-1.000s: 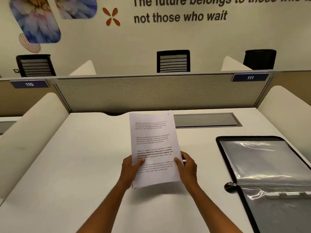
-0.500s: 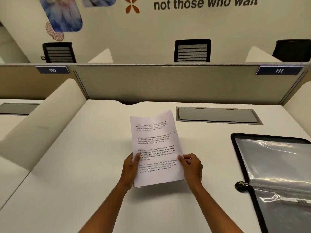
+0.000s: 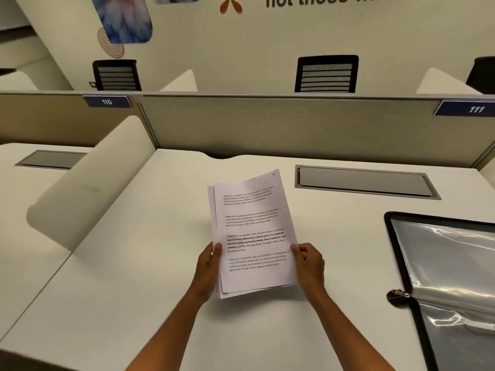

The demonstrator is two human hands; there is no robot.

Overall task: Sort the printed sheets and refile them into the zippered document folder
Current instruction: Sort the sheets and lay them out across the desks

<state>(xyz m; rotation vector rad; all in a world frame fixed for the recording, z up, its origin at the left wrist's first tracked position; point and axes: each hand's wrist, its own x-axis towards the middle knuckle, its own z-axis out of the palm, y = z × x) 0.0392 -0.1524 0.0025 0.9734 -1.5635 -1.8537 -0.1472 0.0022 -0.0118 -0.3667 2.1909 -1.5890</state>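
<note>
A stack of printed sheets [image 3: 251, 223] with four blocks of text is held above the white desk [image 3: 134, 263]. My left hand [image 3: 207, 269] grips the stack's lower left edge, thumb on the top page. My right hand [image 3: 308, 266] pinches the lower right edge. The sheets are slightly fanned, with lower pages showing along the left and bottom edges. The zippered document folder [image 3: 401, 263] lies open at the right, its clear plastic sleeves shining, a metal zip pull [image 3: 397, 293] at its left border.
A grey cable hatch [image 3: 364, 182] is set into the desk behind the sheets. A grey partition [image 3: 281, 127] closes the far side, and a curved white divider [image 3: 88, 188] stands on the left. Black chairs [image 3: 326, 73] stand beyond.
The view has shifted left, so the folder sits farther right in frame. The stack has fanned a little, with under pages now peeking out at the left. Both hands keep their hold.
</note>
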